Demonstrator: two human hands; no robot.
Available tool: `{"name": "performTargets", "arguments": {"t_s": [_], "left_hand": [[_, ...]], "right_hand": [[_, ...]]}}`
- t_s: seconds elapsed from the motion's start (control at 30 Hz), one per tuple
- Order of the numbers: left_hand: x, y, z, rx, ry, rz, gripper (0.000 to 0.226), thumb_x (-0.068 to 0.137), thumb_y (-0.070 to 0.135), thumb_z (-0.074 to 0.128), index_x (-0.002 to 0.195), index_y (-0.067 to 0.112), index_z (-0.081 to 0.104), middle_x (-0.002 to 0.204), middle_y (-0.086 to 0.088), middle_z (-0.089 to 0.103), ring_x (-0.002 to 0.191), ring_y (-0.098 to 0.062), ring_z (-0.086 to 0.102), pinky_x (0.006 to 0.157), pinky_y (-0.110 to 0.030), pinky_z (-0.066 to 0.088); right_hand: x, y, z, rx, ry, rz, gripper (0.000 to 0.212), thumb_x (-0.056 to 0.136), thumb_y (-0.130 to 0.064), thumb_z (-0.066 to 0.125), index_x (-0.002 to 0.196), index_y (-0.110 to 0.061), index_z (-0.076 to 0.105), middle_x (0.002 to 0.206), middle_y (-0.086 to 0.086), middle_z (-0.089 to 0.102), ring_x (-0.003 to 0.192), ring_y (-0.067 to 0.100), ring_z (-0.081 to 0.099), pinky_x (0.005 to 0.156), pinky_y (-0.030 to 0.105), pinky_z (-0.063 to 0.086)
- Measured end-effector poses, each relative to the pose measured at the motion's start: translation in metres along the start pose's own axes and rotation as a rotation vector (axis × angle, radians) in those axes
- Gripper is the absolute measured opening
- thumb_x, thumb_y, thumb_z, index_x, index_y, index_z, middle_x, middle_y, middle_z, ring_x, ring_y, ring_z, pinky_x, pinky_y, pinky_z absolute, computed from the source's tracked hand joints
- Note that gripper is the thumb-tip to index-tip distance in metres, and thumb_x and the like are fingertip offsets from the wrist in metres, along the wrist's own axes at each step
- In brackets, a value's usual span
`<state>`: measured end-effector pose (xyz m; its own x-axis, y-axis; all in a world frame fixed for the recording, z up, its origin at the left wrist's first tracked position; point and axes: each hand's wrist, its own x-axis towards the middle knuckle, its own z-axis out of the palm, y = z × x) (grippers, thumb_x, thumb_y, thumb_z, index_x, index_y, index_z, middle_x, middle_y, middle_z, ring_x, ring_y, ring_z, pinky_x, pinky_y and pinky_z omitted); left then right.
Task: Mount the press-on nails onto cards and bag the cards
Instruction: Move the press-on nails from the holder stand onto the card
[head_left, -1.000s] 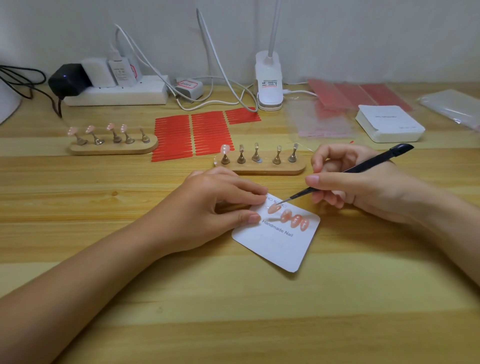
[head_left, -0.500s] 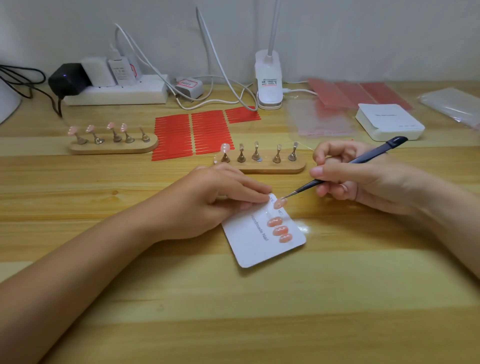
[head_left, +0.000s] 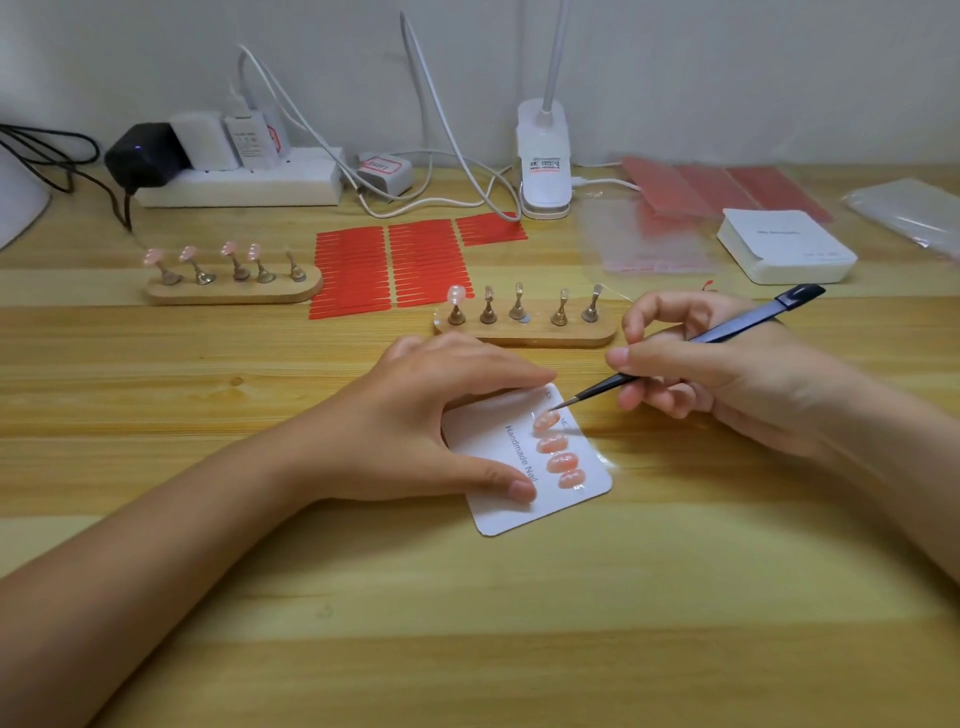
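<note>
Press-on nail (head_left: 546, 420): tweezers (head_left: 675, 359) pinched in right hand (head_left: 727, 374), tip at its one o'clock end; left hand (head_left: 436, 415), fingers flat, presses card (head_left: 498, 512) at nine o'clock.

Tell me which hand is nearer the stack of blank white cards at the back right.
Right. The right hand, gripping the tweezers, lies just in front and left of the card stack. The left hand rests on the nail card, much farther left.
</note>
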<state>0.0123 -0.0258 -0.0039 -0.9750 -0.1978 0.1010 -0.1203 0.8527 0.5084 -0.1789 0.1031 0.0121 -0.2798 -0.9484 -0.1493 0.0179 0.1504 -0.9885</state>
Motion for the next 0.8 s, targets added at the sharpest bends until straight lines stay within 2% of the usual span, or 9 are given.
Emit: {"name": "performTargets", "arguments": {"t_s": [0.2, 0.67, 0.8], "left_hand": [[0.0003, 0.0002, 0.0001, -0.014, 0.001, 0.001, 0.060, 0.060, 0.071, 0.052, 0.115, 0.059, 0.032, 0.123, 0.039, 0.041, 0.120, 0.015, 0.029, 0.103, -0.019, 0.014], [0.0004, 0.0010, 0.0001, -0.021, -0.003, -0.009, 0.061, 0.060, 0.070, 0.054, 0.116, 0.058, 0.033, 0.124, 0.038, 0.042, 0.121, 0.014, 0.029, 0.103, -0.019, 0.014], [-0.0005, 0.0001, 0.0004, -0.026, -0.001, -0.010, 0.061, 0.060, 0.071, 0.053, 0.116, 0.058, 0.033, 0.124, 0.037, 0.042, 0.121, 0.013, 0.030, 0.103, -0.020, 0.015]], "right_hand": [[0.0001, -0.0004, 0.0035, -0.033, 0.021, 0.001, 0.023, 0.053, -0.017, 0.072, 0.068, -0.015, 0.054, 0.052, 0.011, 0.063, 0.037, 0.007, 0.052, 0.036, 0.013, 0.039], [-0.0018, -0.0010, 0.0060, -0.079, 0.019, -0.019, 0.023, 0.058, -0.018, 0.070, 0.071, -0.012, 0.053, 0.048, 0.004, 0.060, 0.043, 0.009, 0.058, 0.039, 0.013, 0.040], [-0.0039, 0.0011, 0.0065, -0.098, 0.023, -0.061, 0.020, 0.056, -0.021, 0.071, 0.066, -0.016, 0.055, 0.048, 0.005, 0.060, 0.044, 0.010, 0.059, 0.040, 0.014, 0.042]]}}
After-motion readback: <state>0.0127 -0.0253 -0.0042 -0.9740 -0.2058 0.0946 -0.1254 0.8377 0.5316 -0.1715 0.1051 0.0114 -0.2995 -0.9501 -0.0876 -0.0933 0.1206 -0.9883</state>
